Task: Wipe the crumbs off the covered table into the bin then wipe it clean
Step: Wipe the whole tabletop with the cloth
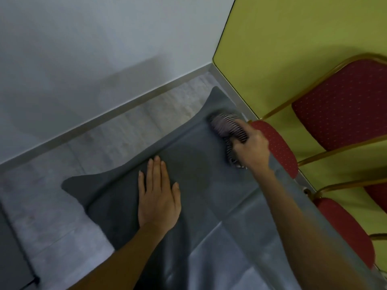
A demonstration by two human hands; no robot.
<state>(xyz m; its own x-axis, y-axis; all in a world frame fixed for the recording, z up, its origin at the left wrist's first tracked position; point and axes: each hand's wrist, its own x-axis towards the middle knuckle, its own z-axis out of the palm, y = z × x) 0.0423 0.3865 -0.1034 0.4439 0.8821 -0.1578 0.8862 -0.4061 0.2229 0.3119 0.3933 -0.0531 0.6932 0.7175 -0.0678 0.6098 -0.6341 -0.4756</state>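
Head view, looking down over my arms: my left hand (157,197) lies flat on the grey cover (209,216) of the bench, palm down, fingers straight and close together, thumb spread to the side, holding nothing. My right hand (252,151) is stretched out to the far right corner of the bench, fingers curled tight round a bunched striped rag (227,127). The free end of the rag pokes out beyond my knuckles and presses on the cover just beside the corner. The rag is blurred, so I cannot make out its weave beyond dark and pale stripes. The cover hangs over the far edge in loose folds, with a crease running along that edge between my two hands. Beyond the edge is pale grey floor (62,195), then a skirting strip (104,120) and a whitish wall (83,49). To the right a yellow-green wall (293,38) stands behind two red padded chairs with gold frames, the nearer chair (343,229) and the farther chair (343,105), both just beside the bench.
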